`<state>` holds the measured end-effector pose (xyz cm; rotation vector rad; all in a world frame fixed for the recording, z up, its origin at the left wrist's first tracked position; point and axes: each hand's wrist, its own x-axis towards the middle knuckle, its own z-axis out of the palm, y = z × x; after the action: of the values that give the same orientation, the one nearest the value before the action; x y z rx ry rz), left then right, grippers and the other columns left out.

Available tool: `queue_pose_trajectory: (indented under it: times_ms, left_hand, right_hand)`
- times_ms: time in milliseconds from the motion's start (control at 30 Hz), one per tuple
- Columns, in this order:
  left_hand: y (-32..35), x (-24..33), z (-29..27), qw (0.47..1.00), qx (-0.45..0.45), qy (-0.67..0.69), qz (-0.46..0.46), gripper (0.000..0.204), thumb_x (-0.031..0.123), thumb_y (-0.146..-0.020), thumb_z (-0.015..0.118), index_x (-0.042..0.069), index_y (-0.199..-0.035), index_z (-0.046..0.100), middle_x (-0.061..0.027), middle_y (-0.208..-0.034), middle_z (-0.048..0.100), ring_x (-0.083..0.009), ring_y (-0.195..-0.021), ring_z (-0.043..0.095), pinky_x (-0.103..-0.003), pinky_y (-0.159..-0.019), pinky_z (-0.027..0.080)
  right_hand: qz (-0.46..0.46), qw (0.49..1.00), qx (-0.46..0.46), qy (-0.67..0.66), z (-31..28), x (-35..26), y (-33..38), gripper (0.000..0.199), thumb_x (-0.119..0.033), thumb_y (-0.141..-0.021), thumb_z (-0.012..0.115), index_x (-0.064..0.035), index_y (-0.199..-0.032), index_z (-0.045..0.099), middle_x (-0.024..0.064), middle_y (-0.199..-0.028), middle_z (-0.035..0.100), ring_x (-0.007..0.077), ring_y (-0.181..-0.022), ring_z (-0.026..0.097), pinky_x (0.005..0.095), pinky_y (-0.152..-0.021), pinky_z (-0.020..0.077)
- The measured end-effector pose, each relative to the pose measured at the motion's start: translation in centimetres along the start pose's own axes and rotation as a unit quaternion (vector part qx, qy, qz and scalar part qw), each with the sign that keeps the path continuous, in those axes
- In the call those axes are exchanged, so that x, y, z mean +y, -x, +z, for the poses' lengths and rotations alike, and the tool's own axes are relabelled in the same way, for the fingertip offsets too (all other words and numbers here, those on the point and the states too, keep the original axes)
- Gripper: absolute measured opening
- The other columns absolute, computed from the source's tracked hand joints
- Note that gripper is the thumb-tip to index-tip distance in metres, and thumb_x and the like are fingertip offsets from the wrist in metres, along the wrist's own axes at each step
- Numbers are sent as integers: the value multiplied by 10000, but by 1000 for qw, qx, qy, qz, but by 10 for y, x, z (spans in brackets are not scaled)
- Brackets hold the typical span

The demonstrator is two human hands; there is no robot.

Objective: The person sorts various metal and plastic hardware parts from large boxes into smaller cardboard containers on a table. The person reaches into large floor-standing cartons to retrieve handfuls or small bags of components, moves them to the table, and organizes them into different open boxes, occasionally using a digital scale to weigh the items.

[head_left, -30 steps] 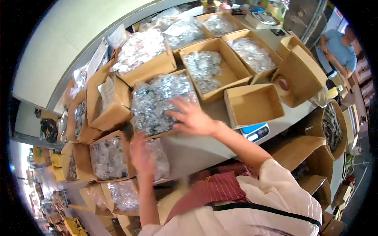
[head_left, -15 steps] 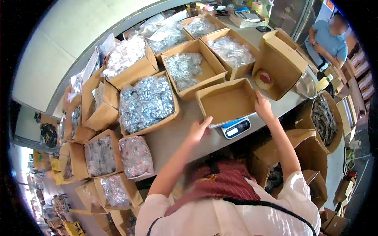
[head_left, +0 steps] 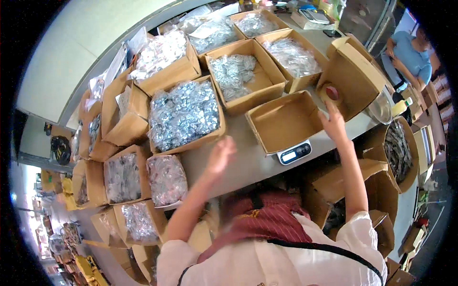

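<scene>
My right hand (head_left: 334, 125), fingers spread, touched the empty box's (head_left: 285, 121) right wall; left hand (head_left: 220, 155) hovered empty, loosely released, farther off.

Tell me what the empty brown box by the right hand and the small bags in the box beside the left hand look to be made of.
The empty brown box looks like plain matte cardboard: tan walls, folded flaps. The small bags look like clear glossy plastic film: they glint, and the greyish contents show through. The contents are too small to tell.
</scene>
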<state>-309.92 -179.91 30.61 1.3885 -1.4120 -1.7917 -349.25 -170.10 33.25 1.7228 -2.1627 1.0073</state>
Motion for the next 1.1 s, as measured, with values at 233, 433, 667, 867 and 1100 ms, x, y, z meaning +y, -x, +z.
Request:
queue_pose_trajectory:
  times_ms: [233, 433, 667, 867, 1100]
  left_hand:
    - [40, 92, -238, 979, 106, 72, 162, 348, 214, -893, 584, -3, -1165, 566, -116, -1138, 630, -233, -1072, 604, -322, -884, 484]
    - [51, 122, -393, 962, 236, 95, 104, 280, 101, -863, 595, 45, -1137, 575, -65, -1106, 640, -182, -1025, 610, -314, -897, 467]
    - [47, 148, -515, 923, 357, -31, 143, 270, 107, -894, 539, 26, -1147, 592, -62, -1076, 645, -167, -992, 608, -291, -860, 467]
    - [12, 133, -663, 807, 450, -349, 159, 286, 179, -798, 616, 2, -1015, 676, -94, -917, 686, -178, -822, 618, -308, -760, 491]
    - [-43, 156, -677, 771, 456, -421, 142, 370, 218, -782, 538, 81, -1113, 629, -209, -1118, 629, -368, -1068, 588, -438, -901, 457]
  right_hand:
    - [78, 981, -66, -165, -45, -102, -38, 219, -129, -860, 605, 2, -1030, 652, 167, -998, 668, 279, -918, 647, 342, -819, 493]
    - [112, 920, -182, -328, -20, -167, -42, 217, -138, -868, 591, 28, -991, 657, 87, -903, 691, 143, -853, 632, 293, -789, 489]
    - [112, 926, -208, -293, 9, -214, -78, 196, -97, -883, 547, 38, -984, 645, 61, -899, 658, 118, -874, 597, 261, -818, 474]
    - [2, 931, -254, -262, 67, -295, -121, 237, -152, -863, 599, 15, -1019, 664, 151, -938, 687, 206, -882, 645, 321, -801, 492]
    - [-45, 904, -334, -263, 99, -401, -167, 175, -37, -821, 602, 21, -977, 657, 125, -886, 688, 169, -818, 656, 304, -720, 503]
